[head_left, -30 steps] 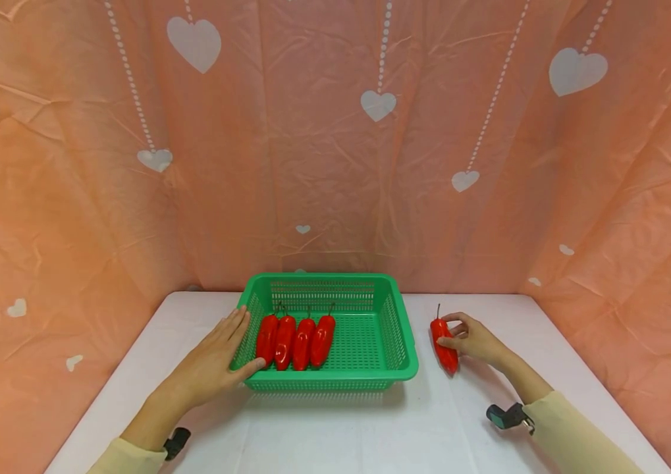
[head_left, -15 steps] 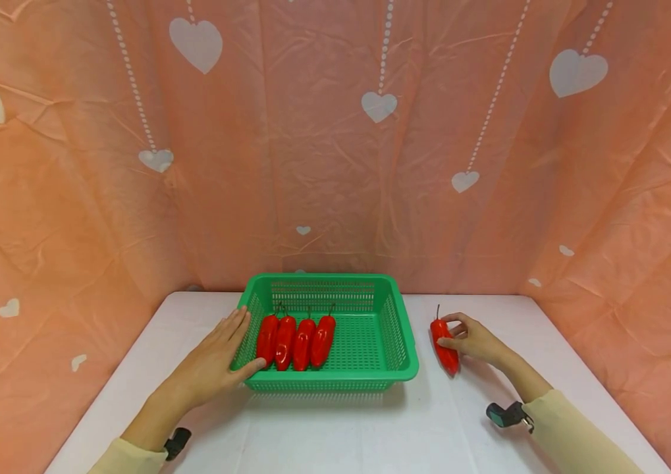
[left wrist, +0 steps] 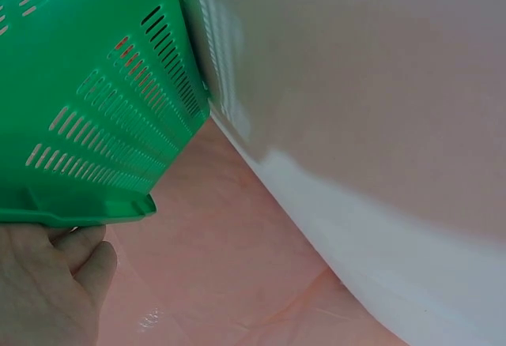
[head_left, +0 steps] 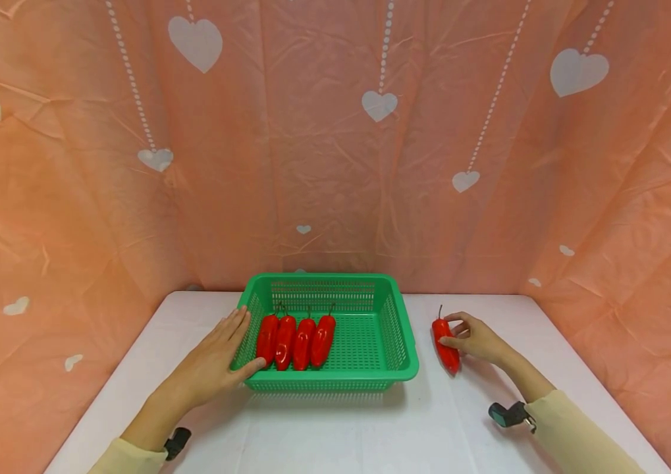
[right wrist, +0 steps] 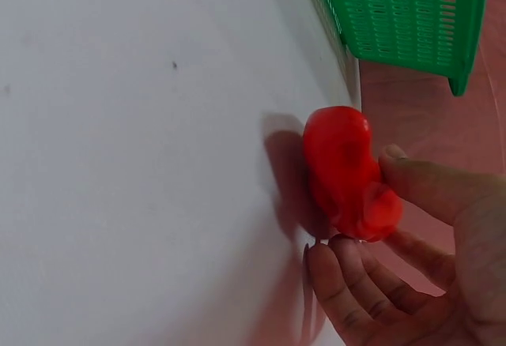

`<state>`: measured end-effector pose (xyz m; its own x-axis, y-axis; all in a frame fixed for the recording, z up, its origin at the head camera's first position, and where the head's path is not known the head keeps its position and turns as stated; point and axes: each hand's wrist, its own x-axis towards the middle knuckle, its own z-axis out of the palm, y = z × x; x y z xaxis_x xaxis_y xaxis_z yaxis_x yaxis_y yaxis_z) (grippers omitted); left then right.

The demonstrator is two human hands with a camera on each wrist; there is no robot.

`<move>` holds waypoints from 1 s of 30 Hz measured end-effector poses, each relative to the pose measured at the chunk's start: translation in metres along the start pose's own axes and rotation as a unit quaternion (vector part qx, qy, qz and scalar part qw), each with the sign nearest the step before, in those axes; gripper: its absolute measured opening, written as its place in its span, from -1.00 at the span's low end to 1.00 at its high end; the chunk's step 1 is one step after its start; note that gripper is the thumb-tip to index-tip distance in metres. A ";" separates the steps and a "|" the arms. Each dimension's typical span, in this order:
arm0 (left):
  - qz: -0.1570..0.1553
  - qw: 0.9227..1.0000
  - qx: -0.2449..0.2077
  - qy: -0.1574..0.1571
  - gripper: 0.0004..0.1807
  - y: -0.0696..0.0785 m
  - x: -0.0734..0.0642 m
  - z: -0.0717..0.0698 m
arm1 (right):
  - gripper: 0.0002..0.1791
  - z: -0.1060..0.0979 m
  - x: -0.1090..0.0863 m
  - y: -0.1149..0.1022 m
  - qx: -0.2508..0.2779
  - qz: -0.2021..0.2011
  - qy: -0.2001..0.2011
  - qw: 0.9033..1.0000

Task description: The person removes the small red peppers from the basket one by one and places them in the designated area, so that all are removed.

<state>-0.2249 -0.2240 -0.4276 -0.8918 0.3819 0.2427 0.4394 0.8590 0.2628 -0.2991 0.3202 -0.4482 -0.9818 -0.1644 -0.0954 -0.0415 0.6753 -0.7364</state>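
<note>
A green plastic basket with slotted walls sits on the white table. Several red chili peppers lie side by side in its left half, stems pointing to the back. Along the basket's left rim rests my left hand, fingers straight and thumb across the front left corner. My right hand holds another red chili pepper between thumb and fingers, to the right of the basket. In the right wrist view that pepper is seen end-on, close over the tabletop with its shadow beside it.
The white tabletop stretches in front of the basket and to both sides. Pink-orange cloth with white hearts hangs behind the table and along both sides. A small black device is on the right wrist, another on the left.
My right hand and the pepper in it have shifted very slightly to the right. The left hand, the basket and the peppers inside have stayed put.
</note>
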 end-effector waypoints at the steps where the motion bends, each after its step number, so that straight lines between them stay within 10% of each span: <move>1: 0.000 1.000 0.000 0.000 0.06 0.000 0.000 0.000 | -0.30 -0.001 0.000 0.000 0.001 -0.001 0.000 1.000; 30: 0.000 1.000 0.001 -0.001 0.06 0.001 -0.001 -0.002 | -0.40 -0.013 -0.008 -0.013 -0.015 -0.052 0.026 0.998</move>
<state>-0.2238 -0.2240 -0.4260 -0.8917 0.3835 0.2403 0.4399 0.8592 0.2613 -0.2933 0.3218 -0.4290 -0.9804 -0.1965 0.0159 -0.1476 0.6782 -0.7199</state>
